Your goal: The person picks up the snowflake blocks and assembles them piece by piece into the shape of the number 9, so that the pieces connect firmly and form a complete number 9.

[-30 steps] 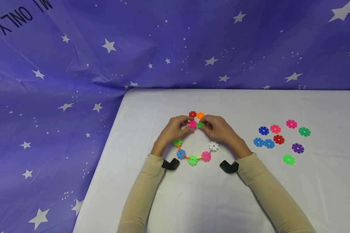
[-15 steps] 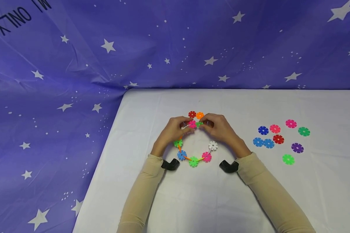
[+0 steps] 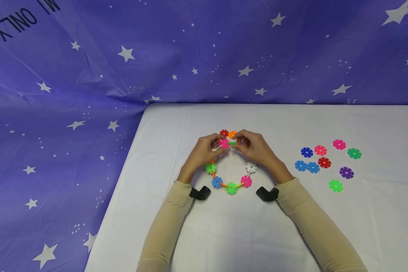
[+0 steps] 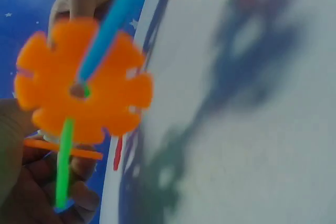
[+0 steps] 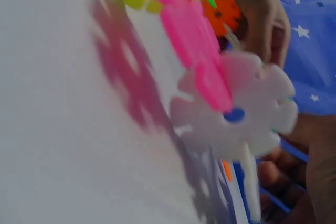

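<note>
My left hand (image 3: 202, 151) pinches a pink interlocking disc (image 3: 224, 143) with notched edges. Beside it, my right hand (image 3: 253, 147) pinches a green interlocking disc (image 3: 232, 143), seen nearly edge-on and meeting the pink one. A curved chain of slotted discs hangs below the hands, with a blue disc (image 3: 217, 182), a light green disc (image 3: 231, 189) and a white disc (image 3: 251, 167) in it. An orange disc (image 4: 105, 103) of the chain fills much of the left wrist view. In the right wrist view, the white disc hides part of the fingers.
A red disc (image 3: 224, 133) and an orange disc (image 3: 232, 134) lie just beyond the hands. Several loose discs, among them a purple disc (image 3: 346, 173), are spread at the right on the white tabletop (image 3: 377, 226). A starry blue cloth (image 3: 190, 49) hangs behind.
The hanging part of the chain has swung to the right. Both hands have risen slightly, and the green disc has tilted from facing up to nearly edge-on.
</note>
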Tool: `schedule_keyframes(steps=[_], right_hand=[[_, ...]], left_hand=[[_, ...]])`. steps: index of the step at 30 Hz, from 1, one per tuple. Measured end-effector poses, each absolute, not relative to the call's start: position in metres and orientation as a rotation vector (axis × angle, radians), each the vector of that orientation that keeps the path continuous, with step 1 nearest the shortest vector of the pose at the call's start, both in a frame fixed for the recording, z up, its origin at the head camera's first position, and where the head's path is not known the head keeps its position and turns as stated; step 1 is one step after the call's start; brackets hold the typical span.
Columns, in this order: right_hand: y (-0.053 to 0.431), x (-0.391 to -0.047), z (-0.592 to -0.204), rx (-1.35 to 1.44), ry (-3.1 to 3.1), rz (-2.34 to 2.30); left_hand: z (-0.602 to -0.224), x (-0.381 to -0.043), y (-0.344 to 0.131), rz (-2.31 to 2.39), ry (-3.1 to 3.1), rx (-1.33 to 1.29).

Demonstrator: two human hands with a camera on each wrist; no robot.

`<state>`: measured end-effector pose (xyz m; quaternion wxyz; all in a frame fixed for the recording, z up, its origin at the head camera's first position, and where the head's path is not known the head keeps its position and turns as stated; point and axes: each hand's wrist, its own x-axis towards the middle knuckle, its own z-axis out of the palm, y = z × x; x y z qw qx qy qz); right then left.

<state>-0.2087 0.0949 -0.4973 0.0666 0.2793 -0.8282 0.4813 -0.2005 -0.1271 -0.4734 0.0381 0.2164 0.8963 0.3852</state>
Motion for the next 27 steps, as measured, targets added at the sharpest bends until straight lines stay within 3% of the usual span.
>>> schedule_keyframes(steps=[19,27], right_hand=[[0.086,-0.236,-0.503,0.597,-2.962,0.943],[0.094,-0.225,-0.5,0.602,-2.889,1.223]], left_hand=[[-0.475,-0.203,-0.136,0.974,2.704,0.688],[-0.478,-0.203,-0.137,0.98,2.691,0.699]])
